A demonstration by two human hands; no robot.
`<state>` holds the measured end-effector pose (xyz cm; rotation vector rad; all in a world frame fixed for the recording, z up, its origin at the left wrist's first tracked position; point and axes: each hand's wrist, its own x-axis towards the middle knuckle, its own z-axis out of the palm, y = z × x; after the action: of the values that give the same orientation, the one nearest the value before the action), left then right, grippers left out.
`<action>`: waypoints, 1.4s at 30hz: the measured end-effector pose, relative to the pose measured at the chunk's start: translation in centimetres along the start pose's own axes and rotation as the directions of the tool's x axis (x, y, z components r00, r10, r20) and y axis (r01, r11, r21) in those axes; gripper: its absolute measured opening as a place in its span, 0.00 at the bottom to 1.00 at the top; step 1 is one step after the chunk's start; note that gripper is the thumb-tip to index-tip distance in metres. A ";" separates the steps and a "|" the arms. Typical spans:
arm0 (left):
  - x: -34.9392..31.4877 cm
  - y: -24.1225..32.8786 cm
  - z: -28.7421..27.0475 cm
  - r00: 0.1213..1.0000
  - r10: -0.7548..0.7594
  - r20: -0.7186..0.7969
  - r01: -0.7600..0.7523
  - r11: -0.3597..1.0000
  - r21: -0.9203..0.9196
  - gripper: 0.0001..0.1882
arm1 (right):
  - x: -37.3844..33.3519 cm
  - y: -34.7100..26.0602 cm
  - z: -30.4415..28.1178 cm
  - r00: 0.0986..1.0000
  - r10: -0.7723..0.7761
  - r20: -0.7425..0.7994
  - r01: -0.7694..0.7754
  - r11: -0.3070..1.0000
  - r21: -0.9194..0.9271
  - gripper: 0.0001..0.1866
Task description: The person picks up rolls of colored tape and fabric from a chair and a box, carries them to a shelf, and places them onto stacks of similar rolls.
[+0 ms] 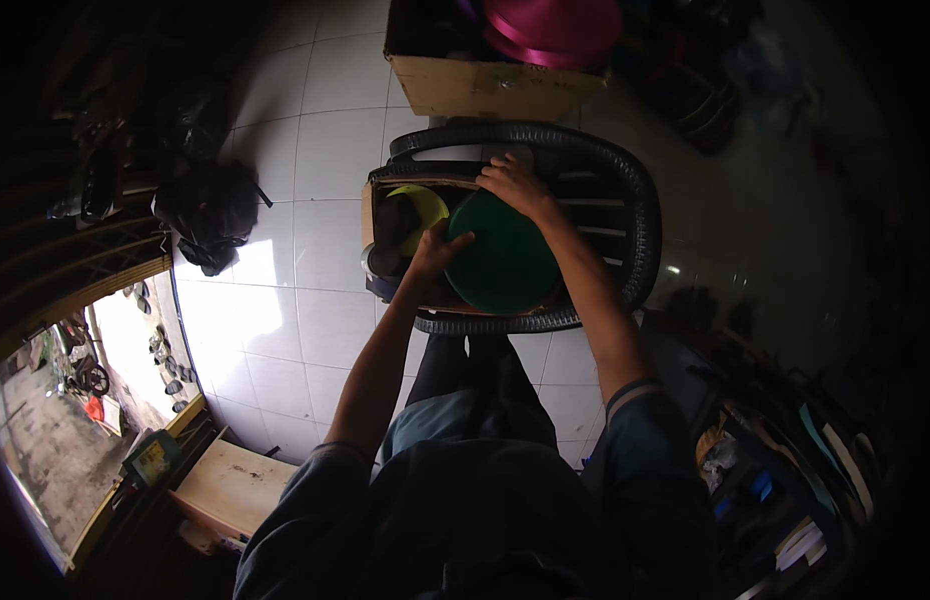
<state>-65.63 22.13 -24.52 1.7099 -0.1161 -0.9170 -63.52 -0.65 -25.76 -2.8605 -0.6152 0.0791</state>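
A large round dark green disc (503, 255) lies over the right part of an open cardboard box (369, 215), which rests on a black plastic chair (640, 225). My left hand (437, 254) grips the disc's left rim, thumb across its top and the other fingers partly hidden. At the far rim, my right hand (515, 184) is closed with bent fingers, close to the box's back edge. Left of the disc, a yellow-green curved piece (423, 208) stands inside the box beside a dark rounded thing (390, 225). Whatever lies beneath the disc is hidden.
Beyond the chair stands another cardboard box (485, 90) holding a shiny pink round thing (555, 30). A black bag (210, 210) sits on the white tiled floor (335, 160) at left. A pale wooden piece (235, 485) is at lower left, near an open doorway; clutter fills the lower right.
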 end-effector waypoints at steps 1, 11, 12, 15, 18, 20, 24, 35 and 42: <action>0.1 -0.3 0.2 1.000 0.014 -0.015 -0.015 0.999 -0.030 0.29 | -0.1 0.1 -0.3 0.999 0.015 0.040 -0.016 0.999 0.037 0.11; -0.8 3.4 -0.3 0.998 0.044 0.055 -0.030 0.972 -0.232 0.28 | -4.3 -0.6 -4.3 0.903 0.378 0.206 -0.388 0.508 0.769 0.10; -0.8 4.7 -0.7 0.994 0.054 0.093 -0.036 0.982 -0.187 0.28 | -5.0 -0.7 -5.3 0.910 0.379 0.169 -0.355 0.500 0.790 0.11; -1.3 10.3 -1.3 0.975 0.048 0.219 -0.050 0.999 0.006 0.30 | -7.6 -1.2 -7.3 0.897 0.436 0.079 -0.290 0.443 0.848 0.15; -0.5 13.5 -0.8 0.906 0.101 0.412 -0.123 0.992 0.027 0.32 | -10.5 -3.0 -9.8 0.817 0.576 0.025 -0.278 0.356 0.892 0.17; -0.2 15.8 0.4 0.844 0.063 0.532 -0.153 0.980 0.128 0.32 | -13.1 -5.2 -11.3 0.707 0.707 -0.005 -0.299 0.304 0.905 0.16; -0.5 19.2 6.6 0.600 0.141 0.787 -0.420 0.893 0.160 0.30 | -20.7 -10.4 -13.6 0.406 0.911 -0.069 -0.256 0.186 0.949 0.13; -16.2 16.5 20.4 0.557 0.119 0.822 -0.365 0.924 0.114 0.26 | -40.7 -29.4 -15.1 -0.559 0.829 0.033 0.262 0.139 0.955 0.11; -28.6 8.1 28.4 0.386 0.048 0.921 0.070 0.994 -0.081 0.31 | -48.6 -43.3 -11.0 -0.830 0.554 0.062 0.223 0.229 0.948 0.12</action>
<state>-100.09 11.65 -4.68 0.8753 -0.8007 -1.7895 -124.09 15.64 -5.14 -0.6404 1.5388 -1.5911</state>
